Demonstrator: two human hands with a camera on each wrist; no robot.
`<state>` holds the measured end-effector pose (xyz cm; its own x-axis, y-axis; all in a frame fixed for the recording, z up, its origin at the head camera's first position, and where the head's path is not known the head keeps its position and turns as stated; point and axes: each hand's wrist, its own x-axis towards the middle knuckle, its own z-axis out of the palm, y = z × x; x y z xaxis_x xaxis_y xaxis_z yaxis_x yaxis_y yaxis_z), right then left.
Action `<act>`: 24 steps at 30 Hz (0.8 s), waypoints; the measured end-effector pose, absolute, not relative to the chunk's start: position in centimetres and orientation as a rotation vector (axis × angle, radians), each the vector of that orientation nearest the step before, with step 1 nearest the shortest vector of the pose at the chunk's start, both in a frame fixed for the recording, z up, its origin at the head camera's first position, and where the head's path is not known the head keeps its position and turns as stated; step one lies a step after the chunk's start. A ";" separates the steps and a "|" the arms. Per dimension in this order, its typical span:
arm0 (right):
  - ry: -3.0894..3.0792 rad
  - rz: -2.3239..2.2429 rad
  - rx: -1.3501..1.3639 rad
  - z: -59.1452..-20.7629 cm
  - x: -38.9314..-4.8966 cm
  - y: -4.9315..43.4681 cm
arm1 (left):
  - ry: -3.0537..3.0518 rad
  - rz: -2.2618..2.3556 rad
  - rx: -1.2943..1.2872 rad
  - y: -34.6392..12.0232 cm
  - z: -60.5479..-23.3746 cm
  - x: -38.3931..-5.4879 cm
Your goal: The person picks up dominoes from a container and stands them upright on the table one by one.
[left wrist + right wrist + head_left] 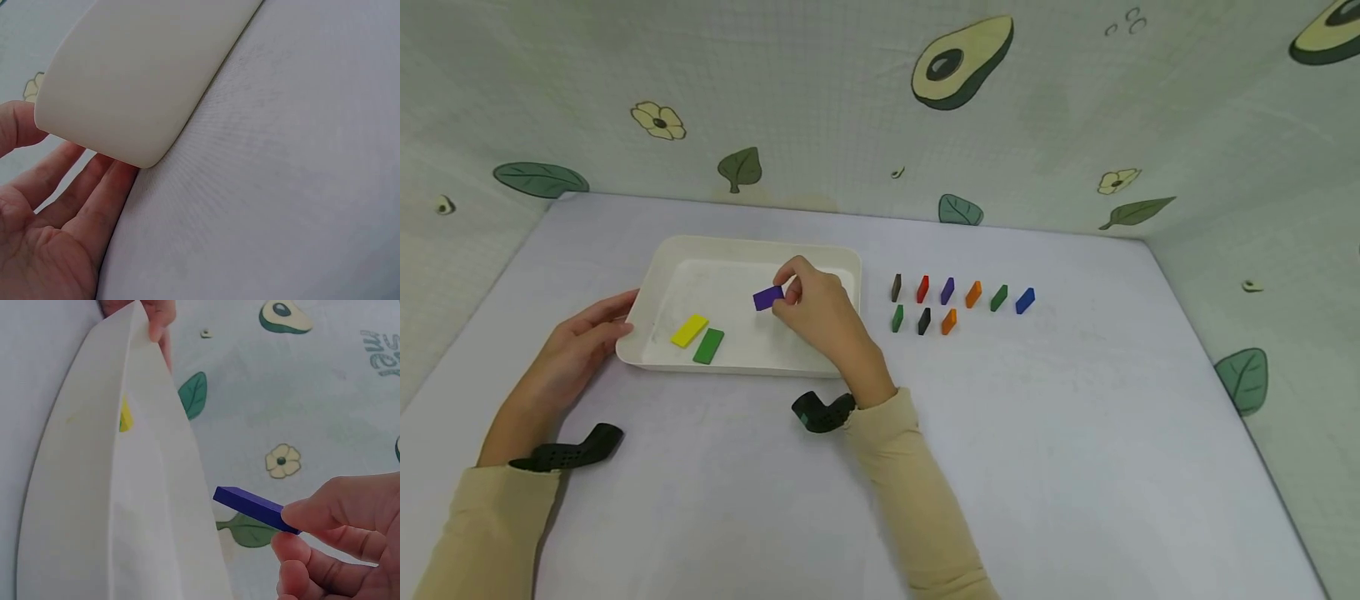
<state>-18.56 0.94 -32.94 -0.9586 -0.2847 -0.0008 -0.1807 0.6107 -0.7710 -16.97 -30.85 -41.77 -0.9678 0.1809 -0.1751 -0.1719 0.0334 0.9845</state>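
Observation:
My right hand point(820, 304) pinches a purple domino block point(767, 298) by one end between thumb and fingertips, held over the white tray point(752, 367). In the right wrist view the purple block point(250, 507) points away from the fingers, apart from the tray wall point(75, 475). My left hand point(580, 337) holds the tray's left end, thumb at the rim and the other fingers against the outer wall, as the left wrist view also shows. Inside the tray a yellow block point(689, 331) and a green block point(708, 346) lie flat, side by side near the front left.
Right of the tray, several blocks stand on edge in two rows, among them a red one point(922, 289), a blue one point(1025, 301) and a black one point(924, 322). A white cloth point(1075, 458) covers the table. A printed curtain point(820, 100) hangs behind.

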 end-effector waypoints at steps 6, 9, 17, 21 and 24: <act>2.727 -1.271 -0.389 -32.1 -18.6 2.3 | 2.067 1.989 0.003 -30.9 -41.7 -17.0; 2.732 -1.291 -0.371 -31.5 -18.4 3.1 | 2.051 2.004 -0.005 -30.9 -41.7 -17.0; 2.784 -1.346 -0.290 -30.5 -17.9 5.6 | 2.046 2.019 0.012 -30.6 -41.9 -17.1; 2.809 -1.361 -0.279 -30.0 -17.6 6.4 | 2.081 1.982 -0.008 -30.6 -41.7 -17.1; 2.799 -1.393 -0.275 -29.7 -17.3 6.9 | 2.074 1.989 -0.021 -30.8 -41.6 -17.1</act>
